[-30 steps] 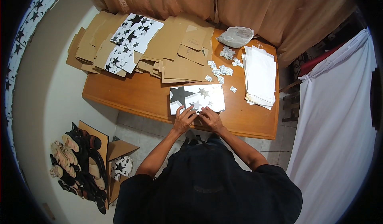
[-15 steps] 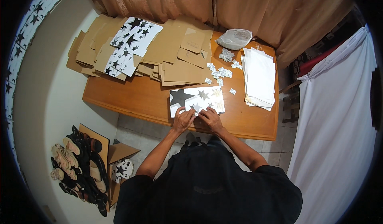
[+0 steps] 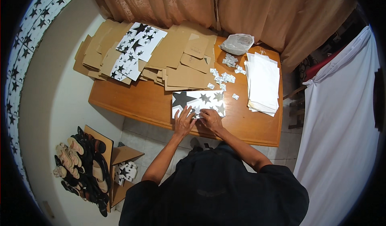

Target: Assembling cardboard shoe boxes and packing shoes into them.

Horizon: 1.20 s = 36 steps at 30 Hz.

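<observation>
Head view shows our left hand (image 3: 184,122) and right hand (image 3: 210,120), fingers spread flat, pressing the near edge of the star-printed sheet (image 3: 198,101), which lies at the bench's (image 3: 132,101) near edge, long axis side to side, both hands equally close

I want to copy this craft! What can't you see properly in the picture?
- Head view: the near edge of the star sheet is covered by the left hand and right hand.
- The little paper bits are too small to make out.
- What the plastic bag holds: unclear.
- The cardboard stack hides its lower pieces.
</observation>
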Available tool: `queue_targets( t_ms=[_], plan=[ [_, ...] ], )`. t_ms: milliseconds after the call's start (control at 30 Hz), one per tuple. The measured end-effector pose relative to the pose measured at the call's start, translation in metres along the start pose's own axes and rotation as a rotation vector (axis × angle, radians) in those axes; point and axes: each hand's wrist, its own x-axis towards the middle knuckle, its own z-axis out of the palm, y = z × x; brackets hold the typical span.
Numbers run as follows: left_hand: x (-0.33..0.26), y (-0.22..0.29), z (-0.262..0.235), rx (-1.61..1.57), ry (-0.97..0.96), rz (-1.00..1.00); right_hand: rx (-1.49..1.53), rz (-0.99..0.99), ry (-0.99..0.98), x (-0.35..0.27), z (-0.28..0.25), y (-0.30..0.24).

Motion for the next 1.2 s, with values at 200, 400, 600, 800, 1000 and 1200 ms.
queue_targets(
  t_ms=[200,400,600,800,1000,1200],
  plan=[
    [0.002,-0.011,0.001,0.028,-0.121,0.038,-0.132,-0.025,-0.079,0.004,0.008,0.0],
    [0.012,0.043,-0.007,0.116,0.039,-0.034,0.25,0.019,-0.278,0.021,-0.045,0.031],
    [-0.029,0.094,0.042,-0.493,0.041,-0.768,0.252,0.136,0.06,0.043,-0.073,0.101],
    [0.002,0.163,0.144,-0.787,0.131,-0.936,0.653,0.411,-0.321,0.034,-0.047,0.181],
    [-0.013,0.19,0.129,-0.761,0.514,-1.091,0.839,0.501,-0.447,0.027,-0.059,0.16],
    [-0.02,0.211,0.066,-0.382,0.699,-0.891,0.749,0.085,-0.452,0.012,-0.089,0.135]
  ],
)
